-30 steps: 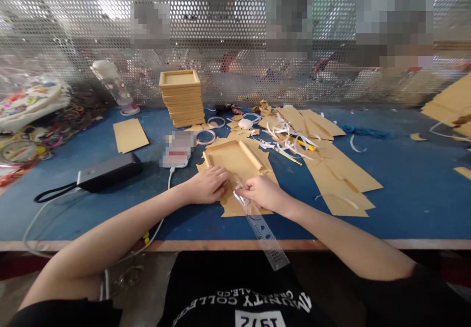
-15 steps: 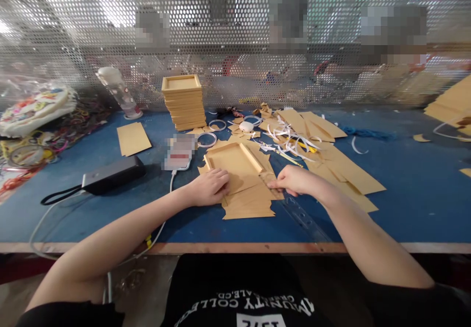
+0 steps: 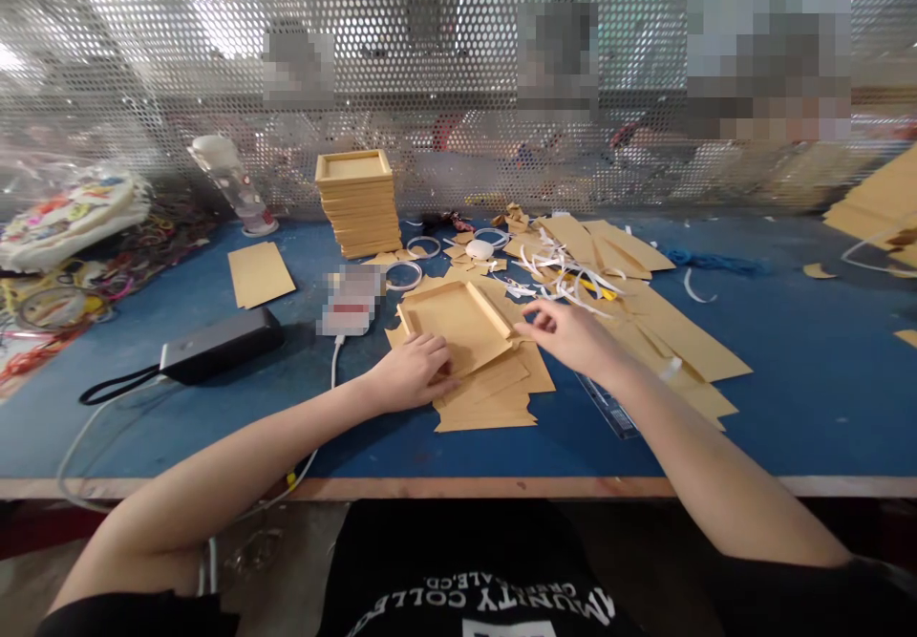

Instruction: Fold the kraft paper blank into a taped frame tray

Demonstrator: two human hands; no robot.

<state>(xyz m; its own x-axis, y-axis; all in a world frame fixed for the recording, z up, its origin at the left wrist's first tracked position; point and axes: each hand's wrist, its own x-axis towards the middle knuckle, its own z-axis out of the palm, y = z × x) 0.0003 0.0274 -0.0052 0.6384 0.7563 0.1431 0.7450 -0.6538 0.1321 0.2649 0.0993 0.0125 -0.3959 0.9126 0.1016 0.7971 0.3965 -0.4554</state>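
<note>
A shallow kraft-cardboard tray (image 3: 458,327) lies on a pile of kraft sheets (image 3: 487,413), its left, far and right walls folded up and its near side a flat flap. My left hand (image 3: 417,370) is closed over the tray's near left corner, fingers curled on the card. Just off the right wall, my right hand (image 3: 563,331) holds nothing that I can see, its thumb and forefinger a little apart. Partly hidden beneath my right forearm is a clear plastic ruler (image 3: 608,410).
A stack of finished trays (image 3: 358,212) stands at the back. Left are a phone (image 3: 351,303) on a cable, a black speaker-like box (image 3: 222,343) and a bottle (image 3: 233,183). White paper strips (image 3: 565,269) and card sheets (image 3: 688,331) lie right. A perforated metal screen (image 3: 458,74) rises behind.
My right hand has let go of the ruler and lifted to the tray's right wall. The ruler has shifted right, away from the tray. The near flap now tilts up slightly.
</note>
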